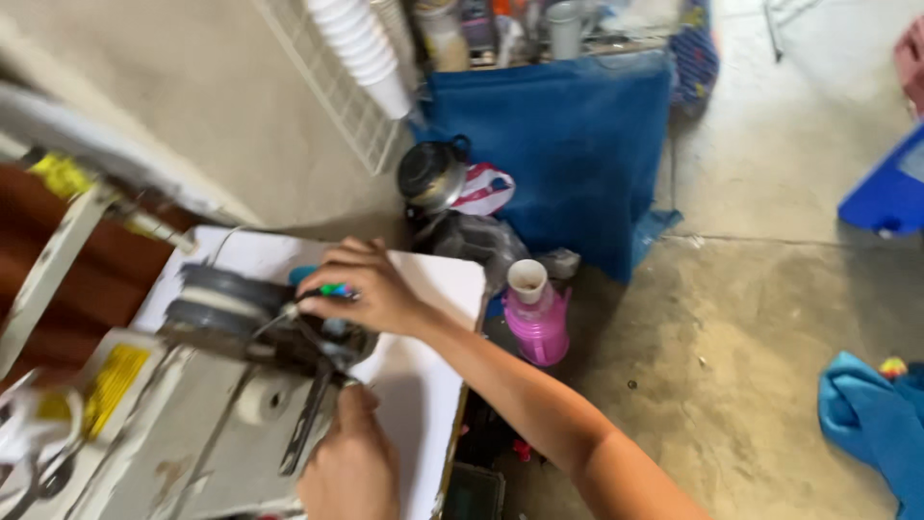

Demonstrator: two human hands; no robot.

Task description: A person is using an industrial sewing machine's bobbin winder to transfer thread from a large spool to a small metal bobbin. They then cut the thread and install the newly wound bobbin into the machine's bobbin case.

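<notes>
My right hand (371, 289) is closed around a small screwdriver (332, 291) with a green and blue handle. Its metal tip points left at the grey handwheel (221, 299) of a pale sewing machine (183, 433). The machine lies on a white table (423, 385). My left hand (351, 467) is at the bottom edge with its fingers curled, gripping the end of a dark flat metal bar (306, 424) that rests on the machine below a dark motor part (327, 347). The image is blurred, so fine details are unclear.
On the concrete floor right of the table stand a pink bottle (537, 323) with a white cap and a black pot (430, 175). Behind them are a blue cloth-covered stand (568, 135), stacked white cups (361, 48) and a white wire rack (337, 91). A blue cloth (871, 414) lies at far right.
</notes>
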